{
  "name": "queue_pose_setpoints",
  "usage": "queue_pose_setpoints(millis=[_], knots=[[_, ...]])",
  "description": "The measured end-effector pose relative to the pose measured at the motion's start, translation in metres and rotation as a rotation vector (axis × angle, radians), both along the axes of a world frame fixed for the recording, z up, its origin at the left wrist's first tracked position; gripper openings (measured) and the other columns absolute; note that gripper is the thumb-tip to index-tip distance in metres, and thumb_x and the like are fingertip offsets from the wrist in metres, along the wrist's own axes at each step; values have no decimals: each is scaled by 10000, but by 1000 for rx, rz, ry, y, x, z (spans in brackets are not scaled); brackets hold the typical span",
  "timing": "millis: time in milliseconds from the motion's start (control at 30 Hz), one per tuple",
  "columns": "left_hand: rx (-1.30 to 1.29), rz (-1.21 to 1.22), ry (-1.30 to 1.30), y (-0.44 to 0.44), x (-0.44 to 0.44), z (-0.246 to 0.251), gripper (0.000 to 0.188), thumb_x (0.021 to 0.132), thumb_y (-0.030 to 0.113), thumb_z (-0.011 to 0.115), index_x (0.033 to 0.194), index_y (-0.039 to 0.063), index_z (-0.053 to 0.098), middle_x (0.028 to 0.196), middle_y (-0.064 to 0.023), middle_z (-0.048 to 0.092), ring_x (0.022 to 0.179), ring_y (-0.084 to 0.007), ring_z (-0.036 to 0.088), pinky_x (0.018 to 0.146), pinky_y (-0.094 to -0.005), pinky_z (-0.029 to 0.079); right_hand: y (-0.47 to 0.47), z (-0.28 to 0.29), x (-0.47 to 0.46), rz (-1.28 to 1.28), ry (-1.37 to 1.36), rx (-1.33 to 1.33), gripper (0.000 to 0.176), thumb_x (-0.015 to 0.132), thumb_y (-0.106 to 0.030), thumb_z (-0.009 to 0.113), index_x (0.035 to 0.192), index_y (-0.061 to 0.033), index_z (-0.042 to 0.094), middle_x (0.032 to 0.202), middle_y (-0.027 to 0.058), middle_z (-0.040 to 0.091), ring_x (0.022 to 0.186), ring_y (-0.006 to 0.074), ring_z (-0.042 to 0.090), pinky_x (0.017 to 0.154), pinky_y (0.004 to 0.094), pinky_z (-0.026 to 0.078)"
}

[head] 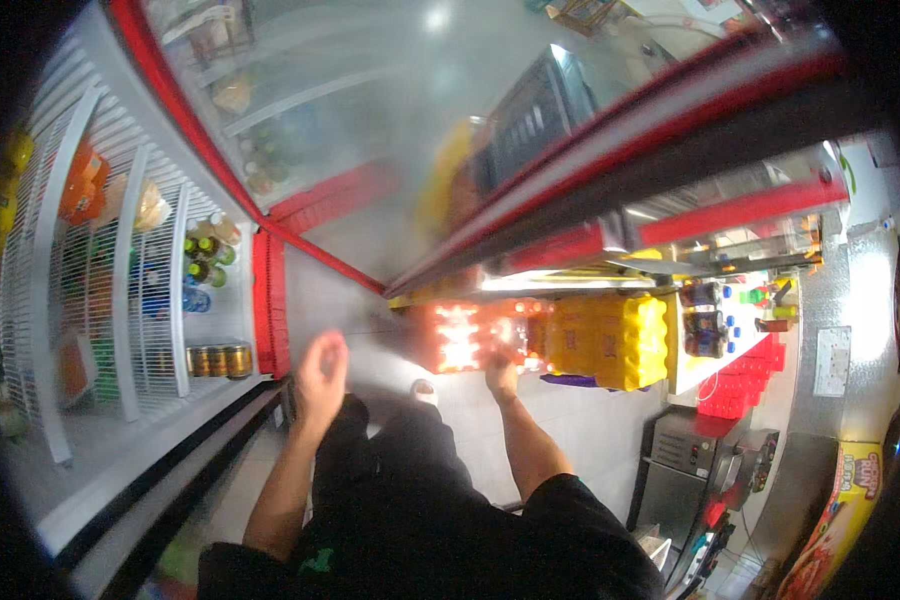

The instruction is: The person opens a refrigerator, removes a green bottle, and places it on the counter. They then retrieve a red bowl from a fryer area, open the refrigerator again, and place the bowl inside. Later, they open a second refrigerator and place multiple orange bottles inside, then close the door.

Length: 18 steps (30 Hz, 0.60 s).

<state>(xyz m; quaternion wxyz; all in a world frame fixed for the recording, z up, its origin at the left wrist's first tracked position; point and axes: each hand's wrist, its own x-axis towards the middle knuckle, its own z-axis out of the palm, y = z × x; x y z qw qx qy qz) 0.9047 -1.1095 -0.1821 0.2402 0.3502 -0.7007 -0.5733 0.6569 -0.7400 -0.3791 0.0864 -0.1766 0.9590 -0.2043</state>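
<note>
My left hand [319, 390] hangs beside the open fridge, with nothing in it and a gap between thumb and fingers; it is blurred. My right hand [502, 375] reaches to the near side of a shrink-wrapped reddish pack [457, 341], whose film glares strongly. Glare and blur hide whether the fingers grip that pack. Right of it stands a yellow shrink-wrapped pack [596, 341]. Inside the fridge, gold cans [221, 361] stand in a row, and bottles with green caps [208, 259] are grouped on the same shelf.
A red-framed glass door [330, 97] stands open across the upper view. White wire shelves [131, 300] fill the left side. Dark bottles with blue caps [703, 321] stand on a white surface at right, above a steel appliance [682, 457]. My shoe [424, 390] shows on the tiled floor.
</note>
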Motion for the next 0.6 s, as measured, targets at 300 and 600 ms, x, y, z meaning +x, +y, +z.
queue_pose_setpoints(millis=[300, 600], knots=[[343, -273, -351, 219, 27, -83, 248, 1013, 161, 683, 1210, 12, 708, 1034, -95, 756, 917, -173, 705, 835, -314, 559, 98, 12, -139, -26, -217, 149, 351, 1008, -318, 562, 1104, -8, 694, 945, 318, 713, 954, 540, 675, 831, 591, 540], [293, -514, -430, 315, -81, -90, 270, 1031, 187, 671, 1232, 7, 685, 1121, -141, 747, 1012, -219, 725, 889, -336, 564, 98, -63, -179, 286, -276, 76, 260, 934, -255, 631, 1022, -32, 731, 963, 272, 738, 904, 426, 733, 822, 502, 592]])
